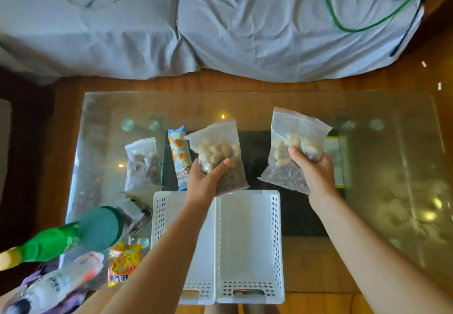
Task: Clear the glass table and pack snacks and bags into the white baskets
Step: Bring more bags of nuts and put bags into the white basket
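Two white perforated baskets (pixel 250 240) stand side by side at the near edge of the glass table (pixel 392 166), both showing bare bottoms. My left hand (pixel 206 181) grips a clear zip bag of nuts (pixel 218 152) just beyond the left basket. My right hand (pixel 313 169) grips a second clear bag of nuts (pixel 291 142) above the table, right of the first. On the glass to the left lie a third clear bag of dark nuts (pixel 143 164) and a blue snack packet (pixel 180 157). An orange snack packet (pixel 123 262) lies near the front left.
A green bottle with a yellow cap (pixel 61 237) and a clear bottle (pixel 61 279) lie at the table's left front corner. A dark packet (pixel 137 210) sits beside the left basket. A green-edged box (pixel 338 161) shows under the glass. A grey-covered sofa (pixel 220 24) stands behind the table.
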Demonstrator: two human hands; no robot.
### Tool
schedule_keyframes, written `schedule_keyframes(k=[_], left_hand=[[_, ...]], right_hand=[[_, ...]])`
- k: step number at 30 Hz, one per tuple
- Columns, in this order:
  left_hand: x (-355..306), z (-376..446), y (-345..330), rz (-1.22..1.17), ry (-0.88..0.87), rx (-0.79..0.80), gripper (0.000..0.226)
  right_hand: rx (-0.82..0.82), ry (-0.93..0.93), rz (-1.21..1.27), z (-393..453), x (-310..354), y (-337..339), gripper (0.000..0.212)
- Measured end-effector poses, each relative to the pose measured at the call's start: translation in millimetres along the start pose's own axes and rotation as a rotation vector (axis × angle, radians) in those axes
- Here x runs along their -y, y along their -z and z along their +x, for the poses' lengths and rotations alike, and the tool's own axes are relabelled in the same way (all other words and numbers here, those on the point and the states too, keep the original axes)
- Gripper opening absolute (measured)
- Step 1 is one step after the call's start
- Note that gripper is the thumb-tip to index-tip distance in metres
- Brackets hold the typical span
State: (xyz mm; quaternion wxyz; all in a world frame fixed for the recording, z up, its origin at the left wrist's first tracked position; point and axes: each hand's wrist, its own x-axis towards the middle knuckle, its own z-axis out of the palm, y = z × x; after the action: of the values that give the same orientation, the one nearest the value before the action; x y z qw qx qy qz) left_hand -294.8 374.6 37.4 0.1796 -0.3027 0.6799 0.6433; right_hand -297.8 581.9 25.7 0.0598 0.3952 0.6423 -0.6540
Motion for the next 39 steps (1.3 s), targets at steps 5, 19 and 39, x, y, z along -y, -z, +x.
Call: schedule_keyframes(k=[5, 19, 39], left_hand=[[49, 78, -23, 0.128, 0.042, 0.008, 0.049], [109, 130, -26, 0.404, 0.155, 0.021, 0.051], [66, 98, -12, 0.365, 0.256, 0.079, 0.076]], right_hand=[[0.033, -0.043, -0.051, 62, -59, -20, 0.025], [0.092, -0.171, -0.274, 97, -126, -39, 0.04], [0.265, -0.276, -0.379, 57, -65, -14, 0.061]])
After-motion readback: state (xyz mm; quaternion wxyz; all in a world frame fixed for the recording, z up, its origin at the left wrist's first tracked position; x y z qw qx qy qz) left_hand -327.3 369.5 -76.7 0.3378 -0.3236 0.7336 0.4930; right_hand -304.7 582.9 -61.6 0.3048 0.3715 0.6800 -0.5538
